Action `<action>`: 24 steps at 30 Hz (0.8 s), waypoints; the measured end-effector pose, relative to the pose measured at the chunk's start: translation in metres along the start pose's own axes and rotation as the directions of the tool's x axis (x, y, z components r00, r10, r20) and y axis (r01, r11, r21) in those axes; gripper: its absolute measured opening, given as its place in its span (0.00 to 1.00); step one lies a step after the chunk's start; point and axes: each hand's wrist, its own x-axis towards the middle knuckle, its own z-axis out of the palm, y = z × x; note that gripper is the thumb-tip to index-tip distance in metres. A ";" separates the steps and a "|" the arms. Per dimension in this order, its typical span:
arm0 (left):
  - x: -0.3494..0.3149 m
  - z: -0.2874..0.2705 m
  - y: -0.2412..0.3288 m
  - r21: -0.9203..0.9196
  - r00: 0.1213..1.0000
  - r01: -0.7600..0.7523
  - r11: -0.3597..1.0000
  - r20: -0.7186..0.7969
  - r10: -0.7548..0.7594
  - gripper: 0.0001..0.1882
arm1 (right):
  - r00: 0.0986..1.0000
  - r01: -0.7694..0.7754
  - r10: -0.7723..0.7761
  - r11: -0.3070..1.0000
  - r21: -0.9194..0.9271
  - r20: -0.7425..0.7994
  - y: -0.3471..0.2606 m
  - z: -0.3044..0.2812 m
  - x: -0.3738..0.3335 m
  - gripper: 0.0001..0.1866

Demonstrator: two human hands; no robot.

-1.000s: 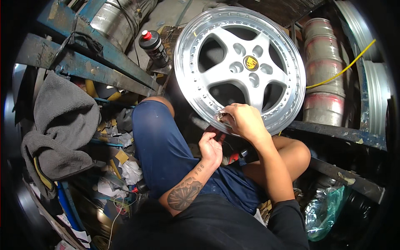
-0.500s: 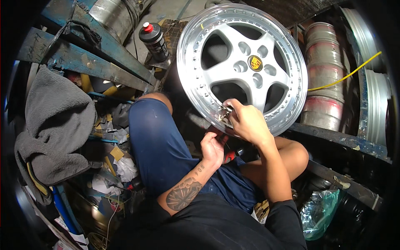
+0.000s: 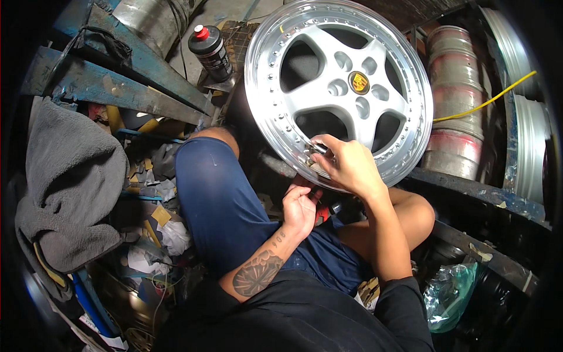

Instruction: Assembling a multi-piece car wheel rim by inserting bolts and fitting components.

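A silver five-spoke wheel rim [image 3: 353,120] with a polished lip and a ring of small bolts stands tilted before me, a yellow cap at its centre. My right hand [image 3: 350,167] is at its lower left lip, thumb and fingers pinching a small shiny metal cylinder [image 3: 319,149] that looks like a socket, against the bolt ring. Just below the lip, my left hand [image 3: 299,211] is curled with its palm up. Its fingertips reach under the wheel's edge, and what they grip there is hidden. A red and black tool [image 3: 322,213] partly shows beside it, over my lap.
A black bottle with a red cap [image 3: 211,54] stands behind left. Grey cloth [image 3: 73,182] hangs at left near a blue metal frame [image 3: 117,88]. Scraps [image 3: 174,234] litter the left side. Metal barrels [image 3: 454,105], a yellow cable [image 3: 487,108] and a green plastic bag [image 3: 450,296] are at right.
The view has shifted slightly. My right fingers have changed their hold a little, and more of the metal cylinder shows between them. My left hand stays under the lip.
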 end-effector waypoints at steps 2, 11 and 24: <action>-0.001 -0.001 0.000 -0.012 1.000 0.004 1.000 -0.017 -0.005 0.26 | 0.994 0.101 -0.099 0.994 0.036 -0.055 0.004 0.007 0.000 0.12; 0.002 -0.006 -0.017 -0.039 0.999 0.030 0.999 -0.027 -0.031 0.22 | 0.976 0.182 -0.189 0.981 -0.075 -0.106 0.000 0.012 -0.001 0.14; 0.016 -0.015 -0.011 0.054 0.983 -0.173 0.983 -0.047 0.176 0.09 | 0.963 0.238 -0.244 0.969 -0.069 -0.111 0.018 0.019 0.001 0.13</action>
